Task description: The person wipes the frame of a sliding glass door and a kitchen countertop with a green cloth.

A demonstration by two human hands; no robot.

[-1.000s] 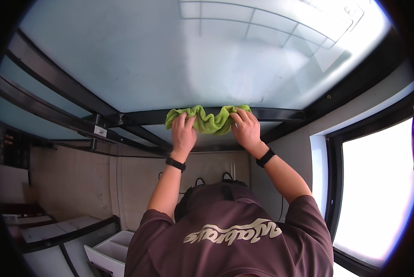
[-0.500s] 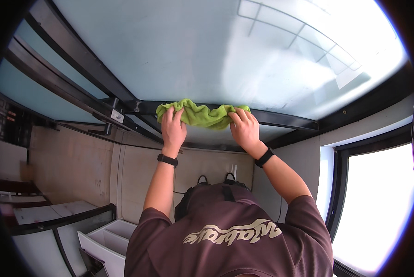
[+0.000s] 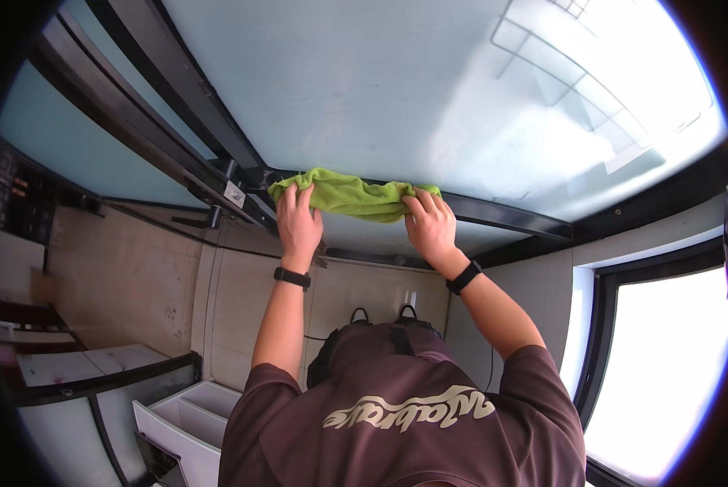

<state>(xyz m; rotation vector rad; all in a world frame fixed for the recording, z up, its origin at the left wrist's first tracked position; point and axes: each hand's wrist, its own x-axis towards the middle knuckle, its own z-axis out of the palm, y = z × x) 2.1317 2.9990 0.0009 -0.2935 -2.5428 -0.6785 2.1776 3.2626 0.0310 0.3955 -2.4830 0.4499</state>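
A bunched green cloth (image 3: 360, 197) stretches between my two hands, lying along a black metal crossbar (image 3: 502, 213) below a large frosted glass panel (image 3: 364, 97). My left hand (image 3: 300, 226) grips its left end, close to the corner where the bar meets an upright frame. At the other end my right hand (image 3: 431, 226) pinches the cloth with bent fingers. Each wrist wears a black band. The cloth covers the stretch of bar between my hands.
On the left, a door handle with a lock (image 3: 216, 213) sits on the dark frame. A white drawer unit (image 3: 177, 422) stands at lower left. A bright window (image 3: 656, 365) is at the right. Beneath my arms lies the tiled floor (image 3: 347, 288).
The cloth is flatter and stretched straighter between my hands. My left hand has shifted slightly left and up; the view of the glass and frame has moved a little to the right.
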